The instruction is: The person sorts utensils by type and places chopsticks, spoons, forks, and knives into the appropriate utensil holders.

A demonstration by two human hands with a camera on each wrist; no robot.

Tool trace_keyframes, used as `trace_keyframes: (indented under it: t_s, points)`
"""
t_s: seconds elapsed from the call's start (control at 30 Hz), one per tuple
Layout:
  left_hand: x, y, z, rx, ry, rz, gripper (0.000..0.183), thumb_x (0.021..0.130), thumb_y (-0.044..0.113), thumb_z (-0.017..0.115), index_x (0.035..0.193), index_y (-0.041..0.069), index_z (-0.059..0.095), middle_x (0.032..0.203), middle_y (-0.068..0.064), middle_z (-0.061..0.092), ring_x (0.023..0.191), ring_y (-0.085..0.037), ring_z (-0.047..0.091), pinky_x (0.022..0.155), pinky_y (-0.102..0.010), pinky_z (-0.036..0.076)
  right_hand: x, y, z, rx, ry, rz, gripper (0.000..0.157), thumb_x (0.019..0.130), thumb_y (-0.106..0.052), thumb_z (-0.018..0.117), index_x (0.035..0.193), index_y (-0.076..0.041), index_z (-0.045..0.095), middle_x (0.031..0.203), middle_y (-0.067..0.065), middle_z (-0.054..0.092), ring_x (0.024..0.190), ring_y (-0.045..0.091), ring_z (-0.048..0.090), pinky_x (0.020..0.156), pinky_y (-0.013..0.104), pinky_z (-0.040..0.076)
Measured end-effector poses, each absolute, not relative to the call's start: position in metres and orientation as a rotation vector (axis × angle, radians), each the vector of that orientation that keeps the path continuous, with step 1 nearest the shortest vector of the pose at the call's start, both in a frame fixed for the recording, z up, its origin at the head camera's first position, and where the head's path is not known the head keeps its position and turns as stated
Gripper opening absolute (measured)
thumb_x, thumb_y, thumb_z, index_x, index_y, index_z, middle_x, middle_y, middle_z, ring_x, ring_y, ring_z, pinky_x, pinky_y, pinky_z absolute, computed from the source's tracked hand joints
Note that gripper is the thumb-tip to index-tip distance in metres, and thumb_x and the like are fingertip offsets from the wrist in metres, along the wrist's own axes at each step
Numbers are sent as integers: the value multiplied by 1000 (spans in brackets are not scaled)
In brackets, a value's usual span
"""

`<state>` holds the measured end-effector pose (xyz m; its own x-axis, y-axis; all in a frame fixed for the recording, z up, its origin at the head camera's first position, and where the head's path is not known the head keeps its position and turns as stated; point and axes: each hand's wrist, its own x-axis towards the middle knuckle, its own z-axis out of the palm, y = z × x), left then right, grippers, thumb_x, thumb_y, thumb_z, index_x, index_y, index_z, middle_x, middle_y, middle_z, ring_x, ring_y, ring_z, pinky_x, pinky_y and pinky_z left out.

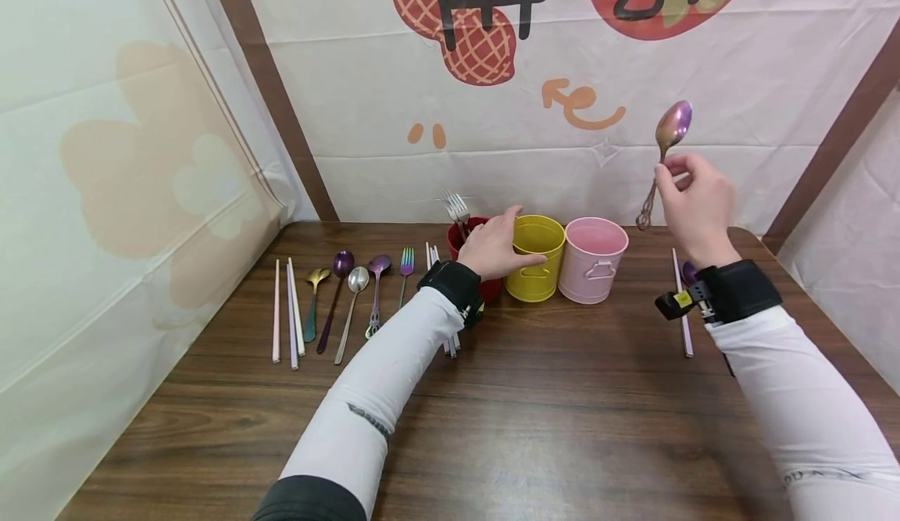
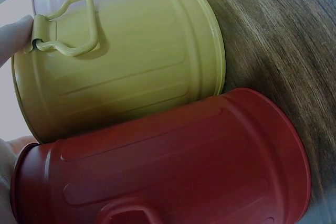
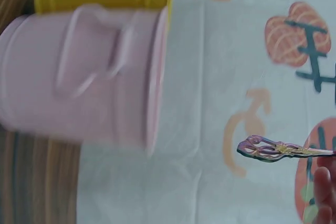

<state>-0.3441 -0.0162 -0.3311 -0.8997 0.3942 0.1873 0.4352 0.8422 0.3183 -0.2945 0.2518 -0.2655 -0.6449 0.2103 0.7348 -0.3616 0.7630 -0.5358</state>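
Observation:
My right hand (image 1: 696, 201) pinches an iridescent purple-gold spoon (image 1: 673, 124), raised upright with its bowl at the top and its openwork handle end (image 3: 262, 149) hanging down. My left hand (image 1: 495, 248) spans the yellow bucket (image 1: 536, 283), thumb on the front rim near its handle (image 2: 84, 30) and a finger at the back rim. Beneath that palm is the red bucket (image 2: 157, 166), partly hidden in the head view, with silver forks (image 1: 455, 207) standing in it. A pink bucket (image 1: 593, 267) stands right of the yellow one.
Left on the wooden table (image 1: 534, 412) lie chopsticks (image 1: 276, 310), several spoons (image 1: 351, 310) and a rainbow fork (image 1: 406, 263). More chopsticks (image 1: 450, 345) are partly under the left forearm. At right, a chopstick (image 1: 682, 302) and a purple spoon (image 1: 689, 272) lie beside the right wrist. A printed cloth (image 1: 366, 115) hangs behind.

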Motion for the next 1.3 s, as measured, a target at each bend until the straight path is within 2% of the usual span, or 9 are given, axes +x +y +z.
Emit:
trace_keyframes:
  t_s: [0.23,0.4,0.53,0.7,0.97,1.17,1.3]
  points:
    - [-341,-17,-329,-662,-2904,-549,96,79,65,67,149,14,29,137,-7,52,118,-22,53,97,-37,45,-301,222,-268,225,-1972,1020,24,97,-16,60,100,7,65,86,13,65,64,-5,48,61,13,38]
    - [-340,-16,-328,-655,-2901,-551,96,78,66,67,149,14,29,136,-7,53,117,-22,54,96,-38,45,-308,203,-277,254,-1975,1102,21,96,-14,61,99,7,64,87,15,67,66,-2,51,60,15,39]
    - [-342,-16,-330,-642,-2895,-559,96,77,67,68,149,14,30,136,-6,54,116,-23,55,96,-38,45,-312,189,-290,273,-2024,1108,19,95,-14,63,97,5,65,87,15,68,68,7,54,61,16,39]
    - [-344,-16,-332,-648,-2888,-559,96,77,67,67,148,14,32,134,-6,55,114,-22,56,94,-38,47,-317,179,-310,282,-2123,1078,17,94,-15,64,96,3,66,88,15,69,71,22,59,64,23,39]
    - [-343,-16,-333,-666,-2886,-591,93,78,66,67,147,12,34,129,-6,57,110,-22,57,90,-37,49,-321,173,-333,269,-2341,951,21,96,-24,62,95,-4,69,82,11,69,71,24,62,63,37,43]
    - [-344,-16,-333,-680,-2886,-592,91,78,66,67,144,11,36,126,-5,58,107,-20,58,87,-35,50,-323,169,-337,243,-2559,783,22,93,-24,65,97,-5,75,107,14,66,99,33,58,75,49,47]
    - [-344,-16,-332,-675,-2893,-586,90,78,68,66,142,11,39,126,-5,59,105,-20,59,85,-34,51,-322,166,-336,187,-2649,773,23,92,-25,64,97,-6,76,115,12,62,109,32,53,84,51,44]
